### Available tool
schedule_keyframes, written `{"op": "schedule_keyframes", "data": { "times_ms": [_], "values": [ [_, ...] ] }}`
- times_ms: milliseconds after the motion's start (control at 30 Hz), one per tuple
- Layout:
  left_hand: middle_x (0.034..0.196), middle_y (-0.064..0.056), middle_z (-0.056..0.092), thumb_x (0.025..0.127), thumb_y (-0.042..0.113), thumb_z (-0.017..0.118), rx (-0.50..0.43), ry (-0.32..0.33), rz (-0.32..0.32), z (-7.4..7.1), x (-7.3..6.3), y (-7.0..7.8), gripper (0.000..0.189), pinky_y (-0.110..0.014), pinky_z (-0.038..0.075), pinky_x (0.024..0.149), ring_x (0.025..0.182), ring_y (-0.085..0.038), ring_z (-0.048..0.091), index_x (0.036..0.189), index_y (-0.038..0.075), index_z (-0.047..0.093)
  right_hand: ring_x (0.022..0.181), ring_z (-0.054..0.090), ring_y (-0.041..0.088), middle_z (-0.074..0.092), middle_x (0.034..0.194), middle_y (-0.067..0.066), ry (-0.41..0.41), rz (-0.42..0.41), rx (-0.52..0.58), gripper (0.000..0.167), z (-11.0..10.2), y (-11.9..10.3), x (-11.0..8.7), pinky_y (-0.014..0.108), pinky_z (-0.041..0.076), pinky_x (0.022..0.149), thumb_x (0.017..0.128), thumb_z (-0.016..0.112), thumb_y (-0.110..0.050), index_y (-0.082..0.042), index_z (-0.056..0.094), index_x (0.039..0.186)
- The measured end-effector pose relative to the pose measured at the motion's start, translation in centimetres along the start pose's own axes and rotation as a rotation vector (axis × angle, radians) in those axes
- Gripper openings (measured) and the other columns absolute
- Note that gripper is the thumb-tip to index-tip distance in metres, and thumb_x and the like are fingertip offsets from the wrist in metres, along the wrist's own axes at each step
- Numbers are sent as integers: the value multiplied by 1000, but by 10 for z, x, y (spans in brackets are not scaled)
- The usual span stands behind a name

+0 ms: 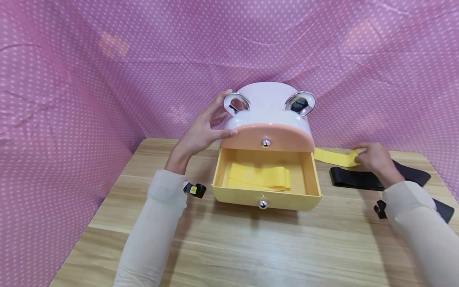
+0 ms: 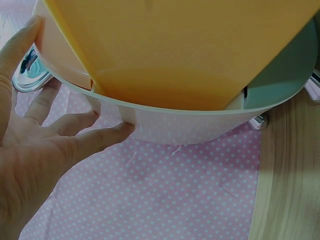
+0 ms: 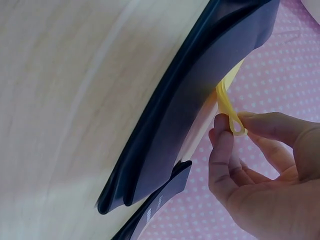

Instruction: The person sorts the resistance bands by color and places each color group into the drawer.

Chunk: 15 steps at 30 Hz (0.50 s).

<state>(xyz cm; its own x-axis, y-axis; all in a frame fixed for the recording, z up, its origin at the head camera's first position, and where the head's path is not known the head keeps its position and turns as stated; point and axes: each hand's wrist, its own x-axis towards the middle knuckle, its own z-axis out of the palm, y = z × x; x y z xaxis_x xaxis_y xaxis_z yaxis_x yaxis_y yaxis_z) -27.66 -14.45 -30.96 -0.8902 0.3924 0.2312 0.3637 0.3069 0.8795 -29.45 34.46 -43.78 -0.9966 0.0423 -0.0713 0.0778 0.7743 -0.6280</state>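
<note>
A small drawer box [image 1: 267,99] with a white body, silver ears and a peach upper drawer stands at the back of the table. Its yellow lower drawer [image 1: 267,200] is pulled out, and a folded yellow resistance band [image 1: 258,177] lies inside. My left hand [image 1: 199,131] rests against the box's left side, thumb on the peach front; in the left wrist view its fingers [image 2: 75,122] touch the white wall. My right hand [image 1: 376,159] pinches the end of another yellow resistance band [image 1: 333,157] between thumb and fingertips, behind a black resistance band [image 1: 353,178].
More black bands lie at the right, one with its corner [image 1: 444,211] showing beyond the right sleeve. Pink dotted cloth [image 1: 179,59] hangs behind and at the left of the wooden table [image 1: 279,251]. Black straps [image 1: 195,190] sit at both wrists.
</note>
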Motion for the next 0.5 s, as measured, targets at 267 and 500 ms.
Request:
{"op": "schedule_keyframes", "data": {
  "times_ms": [267,500],
  "values": [
    [170,-2,38,89,12,84,5,0,-1,0,0,0,101,-56,41,123,154,-37,39,164,45,26,91,59,40,56,123,45,-32,-24,-59,41,1,-3,1,27,54,62,92,56,4,14,61,131],
    [170,-1,38,89,13,85,10,3,-6,0,0,0,100,-56,43,122,154,-37,40,163,46,27,96,58,43,53,125,44,-30,-26,-80,35,5,-3,4,25,52,61,96,59,-1,14,64,126]
  ]
}}
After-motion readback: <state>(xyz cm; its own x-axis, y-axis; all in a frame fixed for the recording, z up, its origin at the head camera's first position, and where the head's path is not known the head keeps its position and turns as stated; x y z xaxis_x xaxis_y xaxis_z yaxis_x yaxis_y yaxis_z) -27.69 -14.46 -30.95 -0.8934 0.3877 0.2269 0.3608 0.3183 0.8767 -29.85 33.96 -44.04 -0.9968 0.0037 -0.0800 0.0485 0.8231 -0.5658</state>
